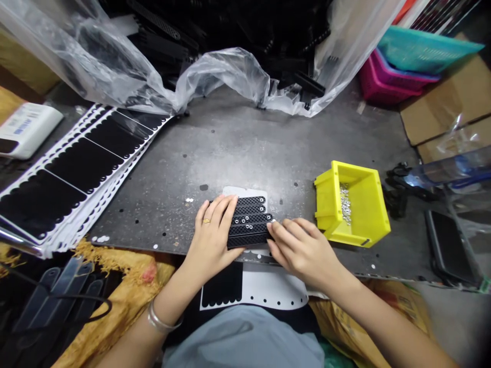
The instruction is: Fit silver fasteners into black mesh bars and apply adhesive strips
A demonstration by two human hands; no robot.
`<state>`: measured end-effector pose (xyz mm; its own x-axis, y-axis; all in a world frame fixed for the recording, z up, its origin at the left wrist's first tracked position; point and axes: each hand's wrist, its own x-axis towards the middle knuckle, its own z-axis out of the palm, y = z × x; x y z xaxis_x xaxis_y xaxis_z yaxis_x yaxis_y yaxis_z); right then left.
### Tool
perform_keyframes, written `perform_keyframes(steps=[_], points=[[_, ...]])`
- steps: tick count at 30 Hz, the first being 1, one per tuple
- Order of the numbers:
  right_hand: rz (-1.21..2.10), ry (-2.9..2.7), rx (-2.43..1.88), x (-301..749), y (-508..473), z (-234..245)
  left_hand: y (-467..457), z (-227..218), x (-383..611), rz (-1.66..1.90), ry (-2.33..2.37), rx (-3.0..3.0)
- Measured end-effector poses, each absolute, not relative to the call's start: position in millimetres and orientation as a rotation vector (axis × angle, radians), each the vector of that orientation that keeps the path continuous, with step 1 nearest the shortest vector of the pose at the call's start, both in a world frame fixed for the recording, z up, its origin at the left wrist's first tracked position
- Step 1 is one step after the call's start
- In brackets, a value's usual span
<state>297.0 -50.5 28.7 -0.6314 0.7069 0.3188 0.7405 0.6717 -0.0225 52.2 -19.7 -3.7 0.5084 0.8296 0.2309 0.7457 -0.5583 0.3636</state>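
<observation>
In the head view, a set of black ribbed strips [249, 221] lies side by side on a white backing sheet [245, 192] at the near edge of the dark table [238, 148], straight in front of you. Their long axis runs left to right, across your body.

Your left hand [213, 232] rests flat on their left end, palm down, with the fingers stretched out and relaxed, gripping nothing. A ring shows on one finger and a bangle [163, 319] on the wrist.

Your right hand [303, 250] comes in from the right with its fingers bent, and the fingertips [273, 236] touch the right end of the nearest strips. This view does not show whether they pinch anything small there.

The strips lie between your two hands. Both hands touch them, and the left covers more of them.

Small silver rings [248, 221] sit along the strips. More rings lie in the yellow bin [356, 232], which is just beside your right hand and well apart from your left.

As for writing, the white box [26, 128] at the far left carries blue print that is too blurred to read. The sheets of black stickers [76, 168] beside it show no text, and no label is visible on the bin.
</observation>
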Motion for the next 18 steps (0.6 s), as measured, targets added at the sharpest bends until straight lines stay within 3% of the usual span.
perform_keyframes(steps=[5, 7, 11, 18], points=[[0.537, -2.105, -1.422, 307.5, -38.1, 17.5, -72.4, 2.1, 35.6, 0.96, 1.355, 2.429], [0.69, -1.894, -1.447, 310.4, -38.8, 12.0, -103.8, -9.5, 23.7, 0.866, 1.429, 2.29], [0.634, -1.74, -1.481, 299.5, -47.9, 13.4, -140.4, -48.4, 11.1, 0.735, 1.899, 2.028], [0.322, -2.12, -1.397, 258.6, -46.5, 17.0, -150.0, -59.6, -28.9, 0.542, 1.736, 1.589]])
